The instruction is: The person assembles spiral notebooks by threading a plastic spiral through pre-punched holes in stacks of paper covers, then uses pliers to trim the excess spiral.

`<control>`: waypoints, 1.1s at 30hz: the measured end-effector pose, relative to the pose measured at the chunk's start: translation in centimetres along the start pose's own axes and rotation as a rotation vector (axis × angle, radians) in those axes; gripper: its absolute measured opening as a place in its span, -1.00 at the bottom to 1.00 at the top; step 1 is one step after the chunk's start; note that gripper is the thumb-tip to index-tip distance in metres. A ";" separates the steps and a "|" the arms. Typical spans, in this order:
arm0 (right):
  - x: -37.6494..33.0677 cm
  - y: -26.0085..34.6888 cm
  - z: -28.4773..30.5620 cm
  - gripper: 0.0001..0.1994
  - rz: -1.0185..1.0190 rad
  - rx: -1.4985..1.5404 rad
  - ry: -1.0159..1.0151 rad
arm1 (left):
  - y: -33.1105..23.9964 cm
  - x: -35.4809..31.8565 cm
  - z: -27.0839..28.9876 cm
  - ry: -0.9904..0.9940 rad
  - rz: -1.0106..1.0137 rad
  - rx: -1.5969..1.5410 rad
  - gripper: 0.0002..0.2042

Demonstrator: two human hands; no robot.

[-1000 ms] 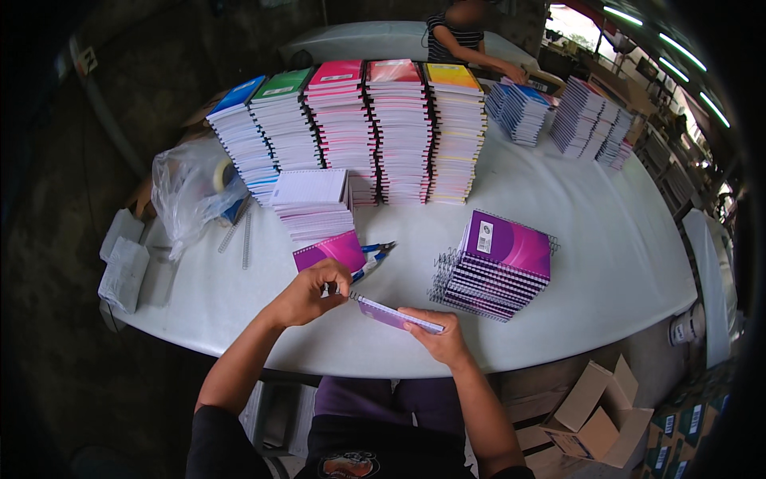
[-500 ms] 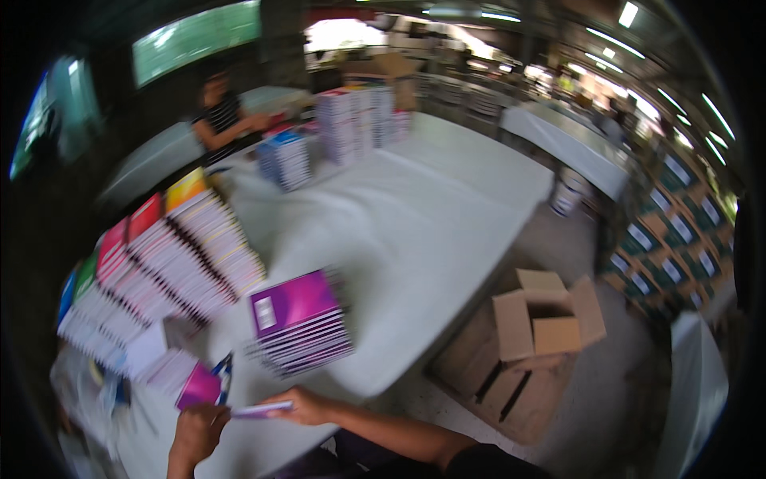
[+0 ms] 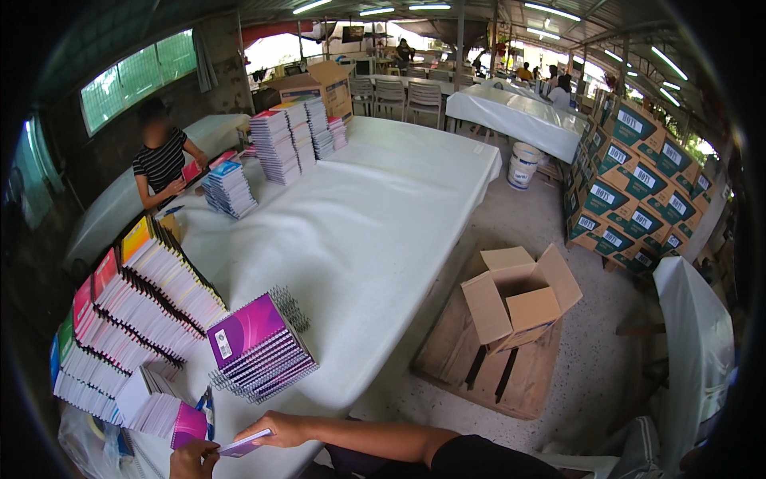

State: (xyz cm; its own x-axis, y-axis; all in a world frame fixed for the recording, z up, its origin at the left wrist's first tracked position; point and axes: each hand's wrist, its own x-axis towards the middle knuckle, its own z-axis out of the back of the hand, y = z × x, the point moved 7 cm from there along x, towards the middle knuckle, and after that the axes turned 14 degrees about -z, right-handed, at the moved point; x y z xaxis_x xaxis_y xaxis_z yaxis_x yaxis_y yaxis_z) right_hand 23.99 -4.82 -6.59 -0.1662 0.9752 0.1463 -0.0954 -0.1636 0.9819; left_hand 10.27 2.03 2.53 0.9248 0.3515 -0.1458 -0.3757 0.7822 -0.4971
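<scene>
At the near edge of the table my two hands hold a thin purple notebook [image 3: 244, 444] almost edge-on. My left hand [image 3: 194, 461] is closed in a pinch at its left end. The right hand [image 3: 282, 429] grips the other end, fingers wrapped round it. Just beyond them lies a narrow, blue-and-dark hand tool [image 3: 207, 407], its kind unclear. Beside it a row of purple-covered notebooks [image 3: 188, 425] leans over with page edges up. A stack of purple spiral notebooks [image 3: 254, 339] stands farther in on the white-covered table [image 3: 359, 239].
Long rows of coloured spiral notebooks [image 3: 132, 319] fill the table's left side. Far stacks [image 3: 279, 144] stand near a person in a striped top [image 3: 163, 164]. Right of the table, an open carton [image 3: 519, 299] sits on a wooden pallet [image 3: 447, 371]. Piled cartons [image 3: 634, 191] stand beyond.
The view has swung, shifting the table and stacks leftward and sharpening the picture. Both hands still hold the purple notebook, now lower in view.
</scene>
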 end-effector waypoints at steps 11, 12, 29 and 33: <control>-0.2 -0.2 -0.1 -0.67 -0.040 -0.072 -0.022 | 0.6 -0.1 -1.8 -0.119 -0.219 0.496 -0.70; -0.4 0.0 -0.1 -0.67 -0.034 -0.084 -0.029 | -3.2 -0.1 -0.6 -0.259 -0.301 0.542 -0.73; -4.0 2.0 -5.0 -0.44 0.093 -0.211 -0.051 | 5.0 -7.4 -9.8 -0.059 0.258 1.494 -0.41; -3.4 -0.3 -6.1 -0.31 0.098 -0.220 -0.036 | -6.3 -5.7 -10.8 -0.163 -0.164 1.291 -0.50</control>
State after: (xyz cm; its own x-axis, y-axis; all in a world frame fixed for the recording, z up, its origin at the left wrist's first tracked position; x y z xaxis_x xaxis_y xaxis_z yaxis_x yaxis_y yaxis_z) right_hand 18.63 -8.95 -8.08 -0.1505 0.9570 0.2479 -0.2924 -0.2826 0.9136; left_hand 7.97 -10.47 -2.80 0.9813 0.1923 -0.0128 -0.1313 0.7158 0.6859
